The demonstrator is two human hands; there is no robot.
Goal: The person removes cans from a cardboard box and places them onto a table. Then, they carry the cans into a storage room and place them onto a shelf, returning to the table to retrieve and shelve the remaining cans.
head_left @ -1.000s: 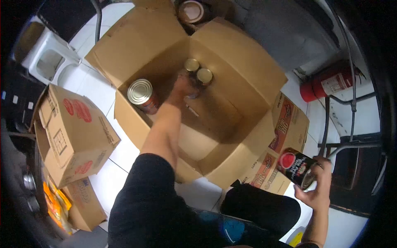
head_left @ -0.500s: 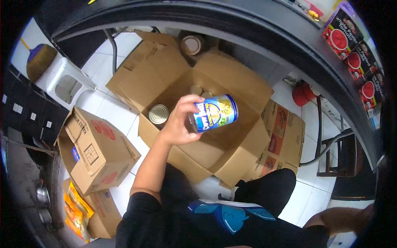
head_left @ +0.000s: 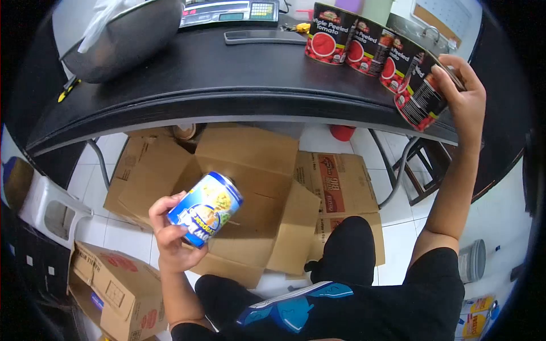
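My left hand (head_left: 173, 236) is wrapped round a blue and white can (head_left: 206, 209) with a yellow picture on its label, held tilted above the open cardboard box (head_left: 250, 213). At the right end of the black table (head_left: 250, 71), my right hand (head_left: 463, 94) grips the upper part of a can of whole peeled tomatoes (head_left: 422, 96). That can is tilted and overlaps the table's front edge in view. Beside it stand several more tomato cans (head_left: 328, 35) in a row, with black and red labels.
A large metal bowl (head_left: 122, 42), a digital scale (head_left: 230, 12) and a flat grey object (head_left: 265, 37) are on the table. A second carton (head_left: 122, 284) stands at lower left, near a white stool (head_left: 54, 213). Flattened cardboard (head_left: 350, 182) lies right of the open box.
My view has lifted to the tabletop. My left hand still holds the blue can, now further left and tilted differently. My right arm has reached up, and that hand has taken hold of a tomato can.
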